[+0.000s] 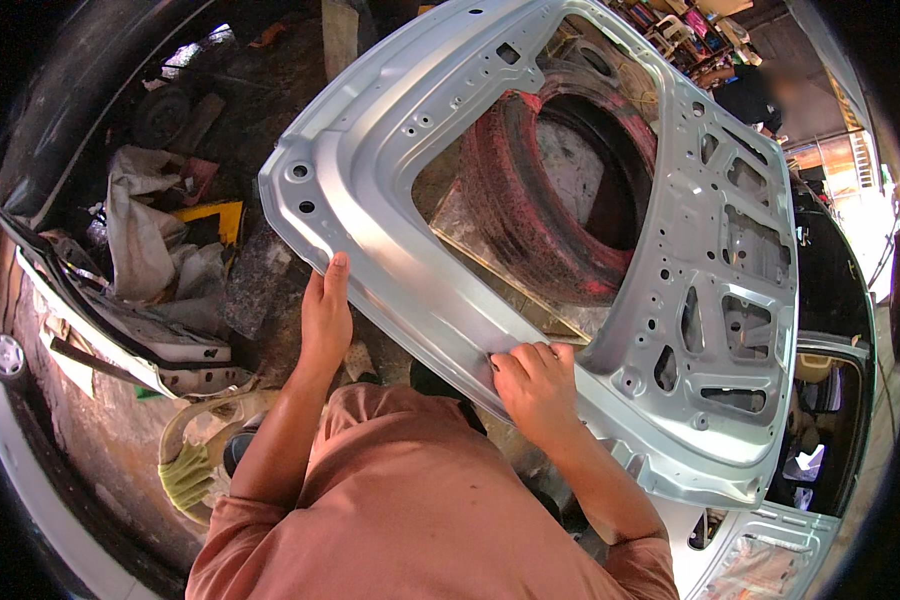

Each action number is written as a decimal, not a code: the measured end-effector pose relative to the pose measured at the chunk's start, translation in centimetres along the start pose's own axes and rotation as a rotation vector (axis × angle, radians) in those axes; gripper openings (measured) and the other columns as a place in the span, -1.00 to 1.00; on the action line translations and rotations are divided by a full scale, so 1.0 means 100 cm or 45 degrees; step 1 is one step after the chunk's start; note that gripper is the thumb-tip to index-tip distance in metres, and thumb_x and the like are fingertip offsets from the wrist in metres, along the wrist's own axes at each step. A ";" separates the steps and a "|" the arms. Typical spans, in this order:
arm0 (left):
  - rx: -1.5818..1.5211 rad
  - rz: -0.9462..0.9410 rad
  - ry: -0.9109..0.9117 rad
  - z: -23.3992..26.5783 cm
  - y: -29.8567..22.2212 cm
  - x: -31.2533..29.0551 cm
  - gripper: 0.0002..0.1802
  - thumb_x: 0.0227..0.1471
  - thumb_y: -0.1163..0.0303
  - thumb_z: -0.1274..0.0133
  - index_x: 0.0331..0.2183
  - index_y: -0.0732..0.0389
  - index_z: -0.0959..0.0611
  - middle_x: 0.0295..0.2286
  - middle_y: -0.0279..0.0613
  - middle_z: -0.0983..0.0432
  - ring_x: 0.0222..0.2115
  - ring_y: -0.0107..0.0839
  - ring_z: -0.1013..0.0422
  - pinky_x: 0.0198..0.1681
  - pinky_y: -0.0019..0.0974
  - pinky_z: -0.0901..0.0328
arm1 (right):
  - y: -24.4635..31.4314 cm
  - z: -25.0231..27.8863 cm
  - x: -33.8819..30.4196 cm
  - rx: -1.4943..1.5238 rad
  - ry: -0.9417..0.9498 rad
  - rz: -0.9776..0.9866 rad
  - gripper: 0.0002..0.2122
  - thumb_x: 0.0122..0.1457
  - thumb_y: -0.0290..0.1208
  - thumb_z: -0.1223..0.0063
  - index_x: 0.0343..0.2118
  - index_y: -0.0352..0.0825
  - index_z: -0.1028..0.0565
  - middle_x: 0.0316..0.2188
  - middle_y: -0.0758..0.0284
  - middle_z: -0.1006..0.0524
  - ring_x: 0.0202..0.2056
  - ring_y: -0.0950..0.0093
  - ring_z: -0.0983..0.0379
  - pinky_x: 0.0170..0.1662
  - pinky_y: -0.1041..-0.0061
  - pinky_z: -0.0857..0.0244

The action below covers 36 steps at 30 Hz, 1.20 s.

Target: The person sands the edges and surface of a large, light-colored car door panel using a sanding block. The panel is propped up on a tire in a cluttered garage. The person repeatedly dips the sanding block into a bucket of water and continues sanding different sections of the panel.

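Observation:
A bare silver-grey car tailgate point(470, 310), with a large window opening and a lower half full of cut-outs, lies tilted in front of me. My left hand point(327, 318) grips its near left edge, thumb along the outer face, the other fingers mostly hidden. On the window frame's near side, my right hand point(538, 388) rests with its fingers curled in and knuckles up. A small dark spot shows at its fingertips; whether it is a held thing or a hole, I cannot tell. Through the window opening, a worn tyre point(510, 200) with reddish stains shows beneath the tailgate.
A plastic chair point(185, 455) with green-yellow cords stands at my lower left, below a detached car part point(140, 350). Grey cloth point(140, 220) and a yellow piece point(225, 220) lie farther left. A dark car point(830, 290) stands right; another person point(748, 98) is at the far right.

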<state>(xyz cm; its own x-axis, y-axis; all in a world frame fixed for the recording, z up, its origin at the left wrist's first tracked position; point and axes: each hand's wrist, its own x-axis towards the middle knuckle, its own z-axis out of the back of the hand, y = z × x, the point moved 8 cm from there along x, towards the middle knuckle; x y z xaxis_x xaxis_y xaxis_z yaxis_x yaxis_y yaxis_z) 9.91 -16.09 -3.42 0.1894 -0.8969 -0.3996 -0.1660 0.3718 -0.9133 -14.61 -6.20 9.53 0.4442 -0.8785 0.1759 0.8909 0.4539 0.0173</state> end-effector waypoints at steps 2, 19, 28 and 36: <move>-0.011 -0.007 -0.016 0.000 0.003 0.001 -0.27 0.38 -0.13 0.05 0.12 0.43 -0.51 -0.04 -0.08 -0.53 -0.03 -0.35 -0.39 0.10 -0.27 -0.25 | 0.001 0.000 0.002 0.004 -0.002 0.002 -0.90 0.14 -0.39 -0.19 -0.29 -0.20 -0.56 -0.38 0.42 -0.41 -0.26 0.44 -0.46 -0.07 0.25 -0.18; 0.116 -0.026 -0.010 -0.001 -0.009 -0.004 -0.24 0.37 -0.16 0.06 0.09 0.46 -0.52 -0.07 -0.05 -0.55 -0.05 -0.33 -0.42 0.09 -0.27 -0.27 | 0.026 -0.009 0.062 0.000 -0.105 0.099 -0.94 0.11 -0.39 -0.14 -0.39 -0.19 -0.49 -0.36 0.41 -0.41 -0.26 0.45 -0.46 -0.11 0.27 -0.18; 0.095 -0.066 -0.006 -0.001 -0.016 -0.007 -0.31 0.41 -0.07 0.08 0.12 0.46 -0.50 -0.05 -0.05 -0.55 -0.05 -0.34 -0.43 0.09 -0.26 -0.29 | 0.018 -0.003 0.039 0.035 -0.124 0.099 -0.95 0.10 -0.40 -0.11 -0.43 -0.18 -0.47 -0.39 0.40 -0.40 -0.32 0.43 -0.46 -0.10 0.28 -0.17; 0.090 -0.088 0.027 -0.001 -0.017 -0.004 -0.36 0.42 -0.03 0.07 0.05 0.46 -0.54 -0.12 -0.09 -0.59 -0.11 -0.37 -0.44 0.04 -0.29 -0.31 | 0.054 -0.020 0.123 0.053 -0.219 0.166 -0.95 0.10 -0.39 -0.08 -0.39 -0.19 -0.48 -0.39 0.41 -0.41 -0.33 0.43 -0.47 -0.10 0.27 -0.18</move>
<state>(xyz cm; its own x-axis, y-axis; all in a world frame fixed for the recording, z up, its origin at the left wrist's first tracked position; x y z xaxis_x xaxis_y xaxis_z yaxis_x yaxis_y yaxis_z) 10.04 -16.37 -1.71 0.1771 -0.9257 -0.3342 -0.0846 0.3240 -0.9423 -4.12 -14.79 9.80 0.5294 -0.7754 0.3442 0.8208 0.5707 0.0233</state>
